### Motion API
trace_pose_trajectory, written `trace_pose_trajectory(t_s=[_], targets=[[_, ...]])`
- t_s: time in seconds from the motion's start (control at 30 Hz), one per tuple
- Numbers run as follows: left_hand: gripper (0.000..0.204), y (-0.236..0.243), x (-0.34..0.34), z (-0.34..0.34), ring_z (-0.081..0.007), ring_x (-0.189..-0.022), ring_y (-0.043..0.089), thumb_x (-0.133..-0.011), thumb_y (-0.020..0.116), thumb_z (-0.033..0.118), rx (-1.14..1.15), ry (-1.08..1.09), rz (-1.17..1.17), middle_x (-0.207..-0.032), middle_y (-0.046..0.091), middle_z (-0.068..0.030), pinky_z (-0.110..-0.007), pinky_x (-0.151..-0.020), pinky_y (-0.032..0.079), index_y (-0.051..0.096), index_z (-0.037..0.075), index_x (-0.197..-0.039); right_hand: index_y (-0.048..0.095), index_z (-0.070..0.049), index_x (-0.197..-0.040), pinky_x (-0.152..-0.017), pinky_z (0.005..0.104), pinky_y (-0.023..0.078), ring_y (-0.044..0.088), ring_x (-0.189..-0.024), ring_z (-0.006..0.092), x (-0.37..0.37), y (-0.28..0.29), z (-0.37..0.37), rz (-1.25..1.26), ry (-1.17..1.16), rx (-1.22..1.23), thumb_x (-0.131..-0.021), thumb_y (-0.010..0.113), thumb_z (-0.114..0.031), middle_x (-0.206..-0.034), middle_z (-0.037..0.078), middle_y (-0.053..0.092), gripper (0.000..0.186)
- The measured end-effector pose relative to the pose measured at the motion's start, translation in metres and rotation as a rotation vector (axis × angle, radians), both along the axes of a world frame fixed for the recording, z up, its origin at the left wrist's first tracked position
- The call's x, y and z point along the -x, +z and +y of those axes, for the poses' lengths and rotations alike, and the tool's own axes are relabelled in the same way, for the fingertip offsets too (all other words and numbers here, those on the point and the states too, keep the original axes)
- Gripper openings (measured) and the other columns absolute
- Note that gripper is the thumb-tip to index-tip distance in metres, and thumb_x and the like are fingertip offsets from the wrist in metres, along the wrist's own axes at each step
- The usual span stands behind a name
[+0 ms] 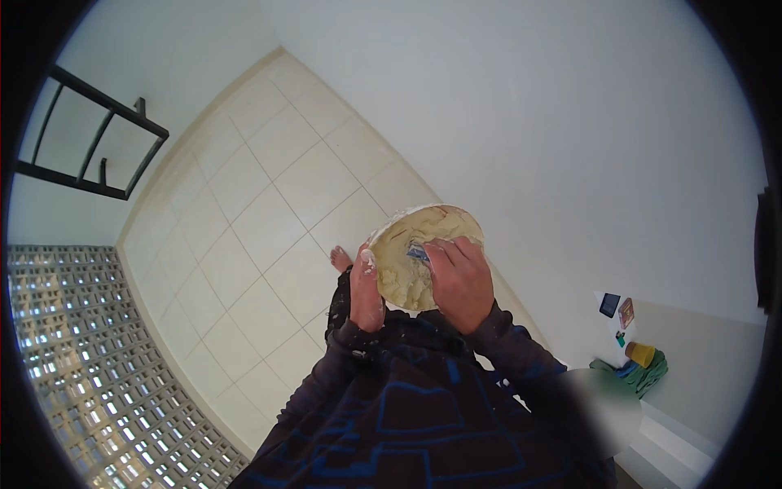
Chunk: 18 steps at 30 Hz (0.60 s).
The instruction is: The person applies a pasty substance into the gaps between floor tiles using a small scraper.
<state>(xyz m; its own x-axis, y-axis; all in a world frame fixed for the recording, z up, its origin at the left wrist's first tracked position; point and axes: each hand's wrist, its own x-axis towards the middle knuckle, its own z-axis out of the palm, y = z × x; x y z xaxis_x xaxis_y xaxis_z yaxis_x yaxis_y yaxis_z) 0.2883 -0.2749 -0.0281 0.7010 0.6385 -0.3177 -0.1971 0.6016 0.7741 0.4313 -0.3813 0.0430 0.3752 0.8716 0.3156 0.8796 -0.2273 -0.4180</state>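
Note:
A round shallow pan smeared with pale putty is held up in front of a white wall. My left hand grips its left rim from below, fingers dusted white. My right hand is closed on a small blue-handled scraper, whose blade lies against the putty inside the pan. Dark sleeves with blue lines cover both forearms.
A cream tiled floor lies below, with a bare foot near the wall. A black metal railing is at upper left and a perforated block wall at lower left. Green cloth, a yellow cup and small items sit at lower right.

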Motion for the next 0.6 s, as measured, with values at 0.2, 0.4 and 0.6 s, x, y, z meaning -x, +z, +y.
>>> trace_pose_trajectory(t_s=[0.2, 0.4, 0.6], targets=[[0.058, 0.0, 0.041, 0.15, -0.0206, -0.129, 0.052, -0.111, 0.035, 0.044, -0.1, 0.158, 0.058, -0.138, 0.055, -0.0145, -0.035, -0.108, 0.043, 0.042, -0.003, -0.144, 0.065, 0.002, -0.11, -0.088, 0.0424, 0.049, 0.061, -0.102, 0.0342, 0.028, 0.017, 0.151, 0.698, 0.017, 0.097, -0.087, 0.067, -0.007, -0.105, 0.017, 0.068, 0.025], [0.055, 0.013, 0.069, 0.276, -0.0172, -0.126, 0.05, -0.112, 0.035, 0.039, -0.136, 0.159, 0.074, -0.135, 0.056, -0.012, -0.032, -0.108, 0.04, 0.043, -0.003, -0.145, 0.062, 0.003, -0.115, -0.092, 0.0447, 0.048, 0.06, -0.104, 0.0379, 0.032, 0.016, 0.311, 0.329, 0.153, -0.008, -0.09, 0.065, -0.008, -0.107, 0.02, 0.066, 0.028], [0.051, -0.005, 0.065, 0.364, -0.0177, -0.129, 0.048, -0.112, 0.037, 0.033, -0.154, 0.228, 0.141, -0.138, 0.054, -0.0125, -0.032, -0.11, 0.038, 0.041, -0.004, -0.147, 0.061, 0.005, -0.116, -0.088, 0.0445, 0.05, 0.062, -0.098, 0.0392, 0.044, 0.001, 0.406, 0.389, 0.314, 0.148, -0.093, 0.063, -0.008, -0.106, 0.022, 0.067, 0.026]])
